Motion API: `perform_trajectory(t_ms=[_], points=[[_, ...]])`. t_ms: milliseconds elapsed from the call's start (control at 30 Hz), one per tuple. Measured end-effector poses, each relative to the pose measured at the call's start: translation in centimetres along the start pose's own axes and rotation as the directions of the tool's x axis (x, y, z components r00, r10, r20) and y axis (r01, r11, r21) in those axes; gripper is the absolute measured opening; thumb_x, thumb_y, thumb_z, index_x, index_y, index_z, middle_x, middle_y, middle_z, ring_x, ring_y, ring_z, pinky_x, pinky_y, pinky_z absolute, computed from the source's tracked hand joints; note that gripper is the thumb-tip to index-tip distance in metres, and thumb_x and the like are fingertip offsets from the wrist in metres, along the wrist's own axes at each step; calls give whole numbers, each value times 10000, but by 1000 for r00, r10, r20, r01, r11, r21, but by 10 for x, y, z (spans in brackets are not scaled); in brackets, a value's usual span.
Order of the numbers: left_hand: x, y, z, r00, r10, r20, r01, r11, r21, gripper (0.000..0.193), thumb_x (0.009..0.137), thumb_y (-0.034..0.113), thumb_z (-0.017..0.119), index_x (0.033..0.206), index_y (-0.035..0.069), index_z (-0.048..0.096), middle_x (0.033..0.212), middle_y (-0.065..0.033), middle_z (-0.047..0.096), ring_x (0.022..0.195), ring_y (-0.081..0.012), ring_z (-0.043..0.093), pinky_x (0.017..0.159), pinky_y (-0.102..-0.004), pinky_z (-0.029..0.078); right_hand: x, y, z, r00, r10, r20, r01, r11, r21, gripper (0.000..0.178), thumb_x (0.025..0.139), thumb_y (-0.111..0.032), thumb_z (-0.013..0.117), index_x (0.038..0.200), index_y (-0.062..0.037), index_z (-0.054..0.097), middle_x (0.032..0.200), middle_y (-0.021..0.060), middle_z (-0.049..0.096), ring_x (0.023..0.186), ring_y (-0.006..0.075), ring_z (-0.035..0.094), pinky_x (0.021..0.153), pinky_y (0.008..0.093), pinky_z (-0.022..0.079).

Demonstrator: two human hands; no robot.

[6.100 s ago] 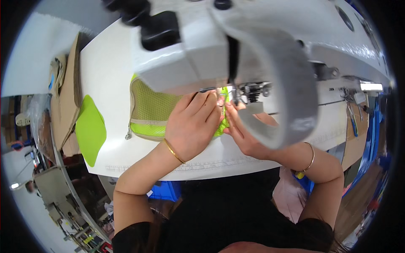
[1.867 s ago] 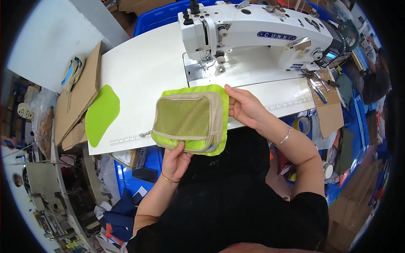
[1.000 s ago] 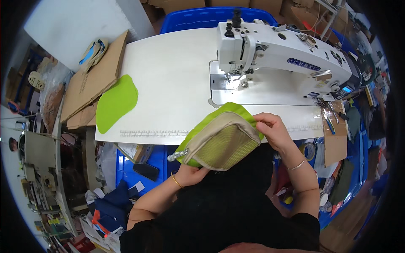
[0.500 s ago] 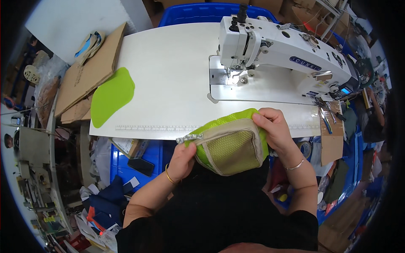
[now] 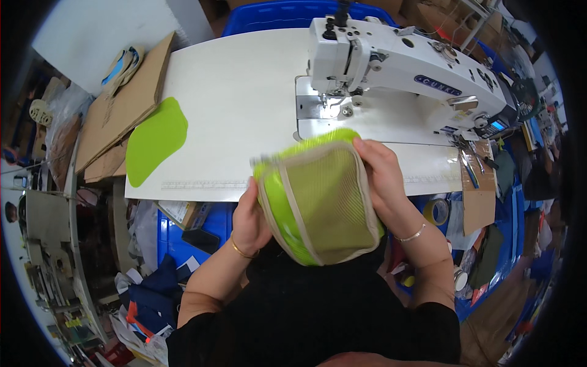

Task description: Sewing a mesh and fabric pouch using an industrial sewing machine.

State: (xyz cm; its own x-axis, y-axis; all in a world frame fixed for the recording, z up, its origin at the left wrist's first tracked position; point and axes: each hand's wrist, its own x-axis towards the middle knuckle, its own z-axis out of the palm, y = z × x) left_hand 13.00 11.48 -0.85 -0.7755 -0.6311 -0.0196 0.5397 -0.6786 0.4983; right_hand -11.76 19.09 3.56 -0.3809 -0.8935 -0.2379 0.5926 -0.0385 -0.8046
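Between my hands hangs a lime-green pouch [image 5: 327,199] with a tan mesh panel and beige binding, held up over the table's front edge. My left hand [image 5: 249,219] grips its left side, fingers partly hidden behind the fabric. Closed on the upper right edge is my right hand [image 5: 380,174], thumb on the front and fingers behind. The pouch's upper left corner is smeared by motion. Just beyond it stands a white sewing machine [image 5: 391,67], its needle area close to the pouch's top. A flat lime-green fabric piece [image 5: 157,144] lies at the table's left.
Cardboard sheets [image 5: 122,116] lean over the left end of the white table [image 5: 238,92]. Scissors and tools [image 5: 469,168] lie at the right. Below the front edge are a blue bin [image 5: 174,235], a dark phone [image 5: 200,241] and a tape roll [image 5: 436,211].
Both hands have lifted the pouch and turned its mesh panel more squarely into view. My left hand has shifted left, from its upper corner to its side. The view has shifted slightly.
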Motion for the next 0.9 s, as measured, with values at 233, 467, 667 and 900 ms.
perform_trajectory(t_ms=[233,467,667,900], points=[[-11,24,-32,981,-3,-193,54,964,259,470,982,117,653,1399,-47,511,1323,-139,650,1168,-221,655,1020,-367,528,31,23,-10,999,-3,38,-2,991,134,282,1070,-238,546,1164,1,661,1120,76,705,1041,144,658,954,311,530],[24,94,-32,973,137,-188,-46,906,421,381,1045,218,581,1345,-16,567,1270,-112,670,1102,-182,670,958,-331,555,21,22,-27,948,172,268,-179,984,4,357,1082,-247,524,1287,30,618,1208,95,685,1114,170,655,987,376,542],[22,91,-50,976,161,-148,-49,820,570,236,1003,123,653,1216,29,614,1110,-56,697,953,-109,667,828,-226,533,16,30,-38,985,75,153,-73,997,-21,328,1082,-239,526,1263,10,639,1172,86,699,1040,160,671,965,360,550],[21,85,-38,982,112,-150,9,773,634,162,982,108,669,1122,36,630,1067,-42,688,1013,-136,644,909,-300,516,17,26,-54,993,27,119,-7,987,-162,302,1073,-233,551,1197,10,681,1090,68,722,967,131,669,902,322,549]])
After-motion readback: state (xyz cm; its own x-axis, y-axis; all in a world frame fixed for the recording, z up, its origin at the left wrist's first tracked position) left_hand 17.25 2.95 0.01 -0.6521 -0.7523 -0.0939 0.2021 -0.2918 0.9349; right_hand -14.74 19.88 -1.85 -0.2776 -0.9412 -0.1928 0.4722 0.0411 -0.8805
